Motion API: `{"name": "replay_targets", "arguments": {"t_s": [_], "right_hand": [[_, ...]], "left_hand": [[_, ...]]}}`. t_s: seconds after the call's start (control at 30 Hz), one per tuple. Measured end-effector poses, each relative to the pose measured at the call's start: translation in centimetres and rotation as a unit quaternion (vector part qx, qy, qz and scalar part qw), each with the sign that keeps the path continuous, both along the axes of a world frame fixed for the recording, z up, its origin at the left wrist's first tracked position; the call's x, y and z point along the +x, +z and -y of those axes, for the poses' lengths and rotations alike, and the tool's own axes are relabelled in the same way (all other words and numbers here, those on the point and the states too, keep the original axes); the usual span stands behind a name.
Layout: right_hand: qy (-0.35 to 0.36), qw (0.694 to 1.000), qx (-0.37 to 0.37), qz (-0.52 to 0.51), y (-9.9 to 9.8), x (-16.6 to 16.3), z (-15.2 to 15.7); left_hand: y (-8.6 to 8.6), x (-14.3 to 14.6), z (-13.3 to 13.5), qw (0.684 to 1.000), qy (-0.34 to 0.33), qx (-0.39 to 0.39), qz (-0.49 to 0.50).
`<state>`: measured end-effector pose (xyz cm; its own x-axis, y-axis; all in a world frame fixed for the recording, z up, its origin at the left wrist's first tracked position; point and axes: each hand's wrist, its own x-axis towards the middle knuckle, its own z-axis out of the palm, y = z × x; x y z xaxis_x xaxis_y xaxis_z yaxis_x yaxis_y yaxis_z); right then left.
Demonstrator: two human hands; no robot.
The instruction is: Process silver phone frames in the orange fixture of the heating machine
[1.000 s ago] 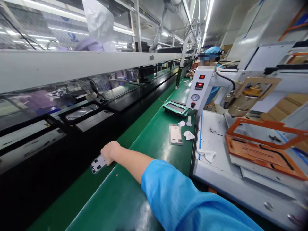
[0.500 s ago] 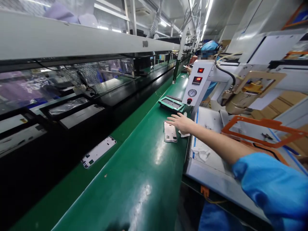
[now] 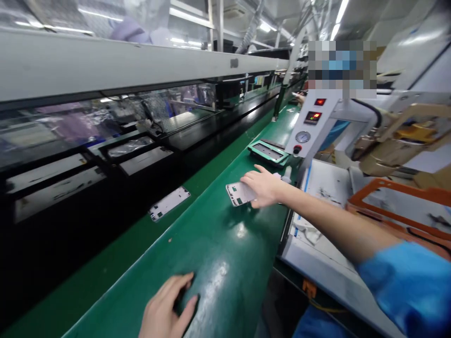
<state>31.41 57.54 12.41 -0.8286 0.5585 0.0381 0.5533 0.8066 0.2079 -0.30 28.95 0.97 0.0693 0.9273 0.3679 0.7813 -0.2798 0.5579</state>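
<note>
My right hand reaches out over the green conveyor belt and grips a white phone frame, lifted a little off the belt and tilted. Lower down, my left hand rests on the belt's near part with fingers spread and thumb apart, holding nothing. A second white phone frame lies flat on the dark strip at the belt's left edge.
A green fixture tray sits further up the belt. On the right stand a white press machine with red displays and a gauge, an orange hinged jig and crumpled wipes. Another person in blue works further down the line.
My right hand let go of one frame on the dark strip at the left, swung right, and has picked up the other frame from the belt. My left hand has come into view.
</note>
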Motion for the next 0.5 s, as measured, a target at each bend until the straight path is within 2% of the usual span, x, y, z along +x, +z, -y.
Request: {"name": "replay_targets", "arguments": {"t_s": [0.1, 0.17, 0.23, 0.3, 0.37, 0.5], "right_hand": [[-0.005, 0.990, 0.005, -0.141, 2.5, -2.4, 7.4], [0.006, 0.982, -0.007, -0.187, 3.6, -3.1, 12.1], [0.012, 0.976, -0.016, -0.217, 4.1, -3.1, 15.7], [0.011, 0.970, -0.015, -0.242, 4.3, -2.7, 18.1], [0.006, 0.965, -0.006, -0.261, 4.4, -2.1, 19.5], [0.001, 0.958, 0.019, -0.287, 4.7, -0.8, 21.0]], "left_hand": [[2.2, 1.8, -3.2, 0.982, -0.035, -0.093, 0.158], [4.3, 3.4, -5.4, 0.942, -0.112, -0.122, 0.292], [6.4, 4.9, -6.9, 0.898, -0.196, -0.107, 0.378], [7.9, 6.3, -7.5, 0.872, -0.257, -0.078, 0.409], [8.8, 7.4, -7.4, 0.859, -0.294, -0.059, 0.416], [9.3, 8.7, -6.4, 0.837, -0.337, -0.036, 0.429]]}}
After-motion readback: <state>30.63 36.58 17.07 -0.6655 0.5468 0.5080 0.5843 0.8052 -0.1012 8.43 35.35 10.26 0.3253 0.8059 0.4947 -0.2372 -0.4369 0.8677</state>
